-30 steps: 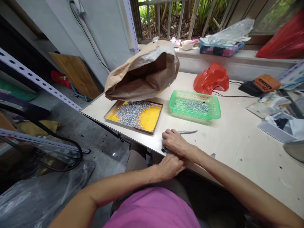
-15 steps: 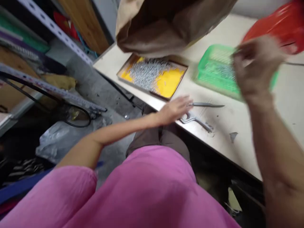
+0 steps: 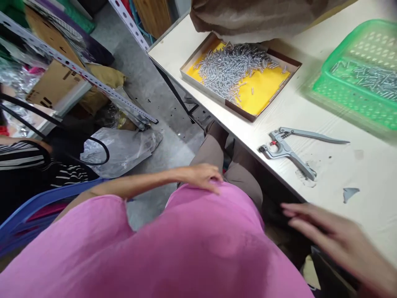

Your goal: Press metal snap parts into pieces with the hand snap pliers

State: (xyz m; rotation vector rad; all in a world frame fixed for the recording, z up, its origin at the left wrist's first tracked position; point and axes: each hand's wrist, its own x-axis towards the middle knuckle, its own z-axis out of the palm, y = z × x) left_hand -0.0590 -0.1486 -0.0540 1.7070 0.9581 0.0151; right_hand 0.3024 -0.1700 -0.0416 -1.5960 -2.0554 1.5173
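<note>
My left hand (image 3: 203, 177) is at the hem of the pink shirt (image 3: 198, 240), with a bit of the cloth between its thumb and fingers. Low on the right, my right hand (image 3: 338, 240) hovers by the table's front edge, fingers stretched out and holding nothing, slightly blurred. Grey hand pliers (image 3: 287, 149) with a spring and a red part lie on the table, handles apart, beyond both hands. Farther back, a shallow cardboard box (image 3: 214, 98) lined with yellow holds a heap of small metal springs (image 3: 229, 68).
A green perforated basket (image 3: 350, 97) with more small metal pieces stands at the right. Brown paper (image 3: 248, 20) overhangs the box's back. A grey scrap (image 3: 350, 193) lies on the white table (image 3: 335, 165). A metal rack (image 3: 74, 64), plastic bag (image 3: 120, 149) and blue chair (image 3: 46, 203) are left.
My left hand has left the pliers and come back to the shirt. My right hand has dropped from above the green basket to the table's front edge. The view has shifted.
</note>
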